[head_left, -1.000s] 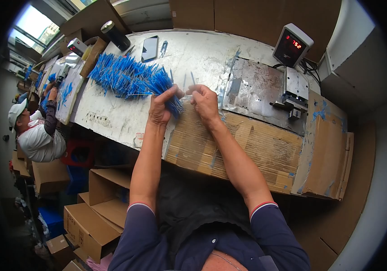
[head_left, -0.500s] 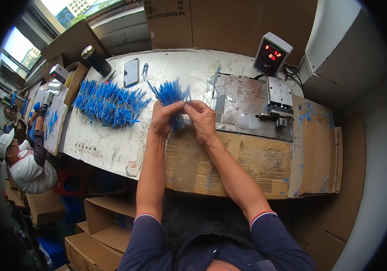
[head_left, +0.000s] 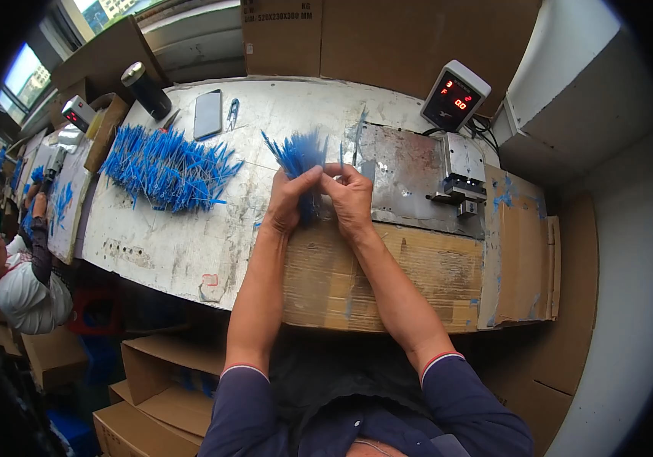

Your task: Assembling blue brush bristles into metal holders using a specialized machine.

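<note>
My left hand (head_left: 287,202) is closed around an upright bundle of thin blue-tipped strands (head_left: 300,152), slightly blurred, which fan out above the thumb. Just to its right, my right hand (head_left: 351,199) is closed, thumb against the fingers, with one thin blue strand (head_left: 341,154) standing up from its fingertips. Both hands are over the worktable's near middle, their thumbs close together. A large heap of the same blue-tipped strands (head_left: 166,169) lies on the table to the left. Right of my hands is a metal plate (head_left: 406,175) with a small metal fixture (head_left: 463,179) at its right end.
A red-digit display box (head_left: 456,97) stands at the back right. Behind the heap are a phone (head_left: 207,114), small snips (head_left: 233,114), pliers (head_left: 169,122) and a dark flask (head_left: 146,90). Cardboard (head_left: 410,282) covers the front edge. Another person (head_left: 25,282) works at far left.
My right hand has drawn slightly right, away from the bundle, and a single strand now shows at its fingertips. The display's digits have changed. The whole view has shifted a little.
</note>
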Motion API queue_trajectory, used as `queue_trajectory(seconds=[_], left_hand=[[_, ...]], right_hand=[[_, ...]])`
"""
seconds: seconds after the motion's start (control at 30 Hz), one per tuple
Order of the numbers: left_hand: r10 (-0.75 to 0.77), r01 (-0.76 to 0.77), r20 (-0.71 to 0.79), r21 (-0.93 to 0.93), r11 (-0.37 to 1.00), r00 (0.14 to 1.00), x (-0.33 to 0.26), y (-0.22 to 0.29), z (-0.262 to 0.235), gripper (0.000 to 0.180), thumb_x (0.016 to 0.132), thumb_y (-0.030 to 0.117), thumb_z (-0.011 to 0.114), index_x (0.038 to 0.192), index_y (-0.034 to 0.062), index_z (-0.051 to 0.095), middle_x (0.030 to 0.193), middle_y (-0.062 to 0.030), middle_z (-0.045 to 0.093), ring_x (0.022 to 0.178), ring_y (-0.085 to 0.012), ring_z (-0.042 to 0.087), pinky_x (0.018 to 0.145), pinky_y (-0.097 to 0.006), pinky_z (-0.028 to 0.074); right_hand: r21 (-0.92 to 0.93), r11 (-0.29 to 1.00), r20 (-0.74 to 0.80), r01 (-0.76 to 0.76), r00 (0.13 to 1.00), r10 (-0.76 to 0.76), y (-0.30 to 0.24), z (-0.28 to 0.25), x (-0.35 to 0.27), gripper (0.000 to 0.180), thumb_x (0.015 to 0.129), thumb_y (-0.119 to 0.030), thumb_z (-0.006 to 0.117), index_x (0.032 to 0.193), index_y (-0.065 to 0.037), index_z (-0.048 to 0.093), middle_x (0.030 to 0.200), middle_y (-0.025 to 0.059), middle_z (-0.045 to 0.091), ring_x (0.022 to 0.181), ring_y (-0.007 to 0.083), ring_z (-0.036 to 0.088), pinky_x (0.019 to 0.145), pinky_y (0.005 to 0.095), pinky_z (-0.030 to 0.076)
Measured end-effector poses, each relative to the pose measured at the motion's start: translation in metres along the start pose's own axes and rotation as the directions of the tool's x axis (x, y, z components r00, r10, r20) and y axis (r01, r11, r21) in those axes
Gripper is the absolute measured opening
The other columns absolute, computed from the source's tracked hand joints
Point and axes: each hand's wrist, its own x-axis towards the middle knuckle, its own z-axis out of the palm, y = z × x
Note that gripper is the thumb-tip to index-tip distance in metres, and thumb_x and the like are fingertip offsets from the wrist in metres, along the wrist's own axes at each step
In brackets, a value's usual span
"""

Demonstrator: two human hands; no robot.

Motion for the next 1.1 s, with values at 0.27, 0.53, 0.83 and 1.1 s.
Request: queue_trajectory(seconds=[0.27, 0.53, 0.83, 1.1], left_hand=[[0.086, -0.088, -0.047, -0.058, 0.994, 0.995, 0.004, -0.008, -0.006, 0.031, 0.082, 0.008, 0.078, 0.11, 0.0013, 0.068, 0.101, -0.0085, 0.072, 0.093, -0.0197, 0.07, 0.087, -0.033, 0.056], [0.127, -0.131, -0.031, -0.158, 0.979, 0.991, 0.016, -0.018, -0.019, 0.022, 0.089, 0.004, 0.074, 0.11, 0.0014, 0.064, 0.089, -0.0089, 0.07, 0.08, -0.0205, 0.07, 0.078, -0.038, 0.06], [0.117, -0.137, -0.134, -0.154, 0.978, 0.984, 0.013, -0.013, -0.025, 0.022, 0.089, 0.004, 0.074, 0.109, 0.0013, 0.065, 0.09, -0.0095, 0.071, 0.076, -0.019, 0.069, 0.071, -0.034, 0.058], [0.173, -0.154, -0.117, 0.154, 0.976, 0.978, 0.005, -0.016, -0.001, 0.019, 0.085, 0.006, 0.08, 0.102, 0.0021, 0.072, 0.09, -0.0042, 0.073, 0.08, -0.0134, 0.07, 0.073, -0.028, 0.058]], right_hand=[[0.101, 0.995, -0.079, -0.01, 0.997, 0.018, -0.017, 0.01, -0.009, 0.014, 0.095, -0.009, 0.072, 0.104, 0.002, 0.069, 0.086, -0.0006, 0.068, 0.073, 0.0033, 0.057, 0.061, 0.0182, 0.044], [0.006, 0.983, -0.161, 0.184, 0.97, -0.181, -0.014, 0.009, -0.011, 0.011, 0.101, -0.011, 0.064, 0.102, -0.001, 0.062, 0.091, 0.003, 0.07, 0.074, 0.0056, 0.051, 0.068, 0.021, 0.042], [0.142, 0.969, -0.216, 0.202, 0.962, -0.168, -0.021, -0.004, 0.002, 0.011, 0.1, -0.009, 0.063, 0.106, -0.001, 0.058, 0.086, 0.0083, 0.074, 0.069, 0.0076, 0.057, 0.062, 0.0229, 0.045], [0.062, 0.994, -0.101, 0.088, 0.992, -0.081, -0.007, -0.005, 0.004, 0.015, 0.098, -0.01, 0.068, 0.106, 0.003, 0.067, 0.09, 0.0056, 0.071, 0.075, 0.0092, 0.061, 0.07, 0.0241, 0.05]])
